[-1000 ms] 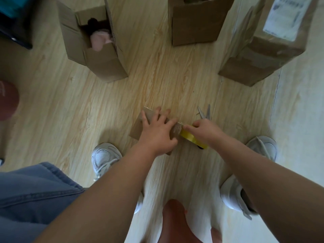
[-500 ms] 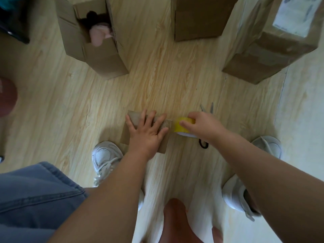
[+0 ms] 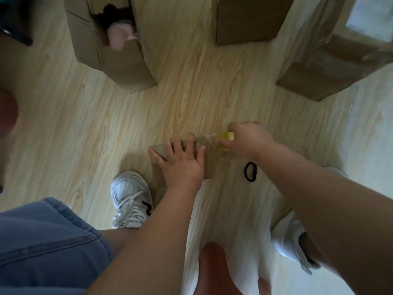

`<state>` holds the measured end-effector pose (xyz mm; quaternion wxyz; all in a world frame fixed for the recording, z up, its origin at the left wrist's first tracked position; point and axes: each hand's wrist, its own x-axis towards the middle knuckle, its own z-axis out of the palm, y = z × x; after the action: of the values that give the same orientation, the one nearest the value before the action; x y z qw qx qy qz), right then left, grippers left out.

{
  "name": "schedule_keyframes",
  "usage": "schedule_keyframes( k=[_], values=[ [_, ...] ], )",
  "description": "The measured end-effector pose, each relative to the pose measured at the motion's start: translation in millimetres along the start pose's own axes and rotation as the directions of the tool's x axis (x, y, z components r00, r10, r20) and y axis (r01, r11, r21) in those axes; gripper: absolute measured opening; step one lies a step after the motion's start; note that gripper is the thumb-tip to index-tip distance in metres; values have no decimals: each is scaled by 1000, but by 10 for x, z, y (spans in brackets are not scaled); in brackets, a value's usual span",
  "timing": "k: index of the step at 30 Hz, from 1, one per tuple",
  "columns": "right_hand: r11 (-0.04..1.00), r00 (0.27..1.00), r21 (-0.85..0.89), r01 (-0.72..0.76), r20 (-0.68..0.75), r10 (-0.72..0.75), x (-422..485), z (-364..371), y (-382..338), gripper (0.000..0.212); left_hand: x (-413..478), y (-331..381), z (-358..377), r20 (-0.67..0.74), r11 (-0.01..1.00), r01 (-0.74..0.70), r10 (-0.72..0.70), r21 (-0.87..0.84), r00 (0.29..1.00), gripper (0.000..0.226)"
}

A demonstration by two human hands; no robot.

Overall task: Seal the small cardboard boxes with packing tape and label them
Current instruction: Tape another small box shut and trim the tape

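Observation:
A small brown cardboard box lies on the wooden floor between my feet. My left hand presses flat on its top with fingers spread. Just right of the box, my right hand grips a yellow roll of packing tape. A clear strip of tape stretches from the roll across the box's far edge to my left fingers. No label shows on this box.
Black-handled scissors lie on the floor under my right wrist. An open box with a pink item stands at back left, a closed box at back centre, a taped labelled box at back right. My white shoes flank the box.
My right hand has pulled the tape roll away to the right, drawing out a longer strip over the box. My left hand stays pressed on the box top.

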<state>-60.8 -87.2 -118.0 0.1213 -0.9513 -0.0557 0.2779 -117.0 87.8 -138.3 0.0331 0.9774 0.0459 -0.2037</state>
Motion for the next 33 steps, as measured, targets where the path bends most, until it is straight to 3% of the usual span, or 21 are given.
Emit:
schedule_keyframes(
  k=[3, 5, 7, 11, 18, 24, 26, 29, 31, 33],
  values=[
    [963, 995, 255, -90, 57, 78, -28, 19, 106, 44, 22, 0, 20, -126, 992, -121, 118, -18, 985, 62],
    [940, 993, 322, -108, 74, 89, -54, -6, 148, 40, 53, -52, 70, -198, 967, -247, 232, -55, 952, 56],
    [956, 998, 286, -63, 36, 55, -64, -50, 144, 37, 65, -106, 107, -197, 951, -299, 279, -78, 940, 52],
    [994, 992, 69, 87, -93, -80, 21, -146, 60, 34, 49, -140, 151, -201, 960, -262, 238, -102, 950, 50],
    [992, 992, -78, 102, -65, -107, 130, -54, -2, 32, 75, -106, 174, -182, 968, -236, 218, -87, 959, 46],
    [987, 996, -139, 78, -21, -82, 101, -96, 29, 51, 93, -131, 133, -157, 973, -221, 208, -71, 965, 51],
    [999, 998, -40, 21, -59, -24, 11, -109, 124, 56, 92, -118, 112, -147, 973, -224, 212, -65, 966, 54],
    [955, 978, 272, -121, -135, 162, -138, -60, 229, 56, 68, -75, 63, -108, 974, -212, 203, -77, 973, 62],
    [869, 913, 436, -232, -210, 349, -252, 43, 284, 43, 56, -59, 53, -93, 976, -194, 184, -102, 978, 66],
    [772, 822, 497, -395, -185, 539, -386, 190, 350, 33, 45, -57, 51, -106, 974, -183, 169, -132, 980, 67]
  ],
)
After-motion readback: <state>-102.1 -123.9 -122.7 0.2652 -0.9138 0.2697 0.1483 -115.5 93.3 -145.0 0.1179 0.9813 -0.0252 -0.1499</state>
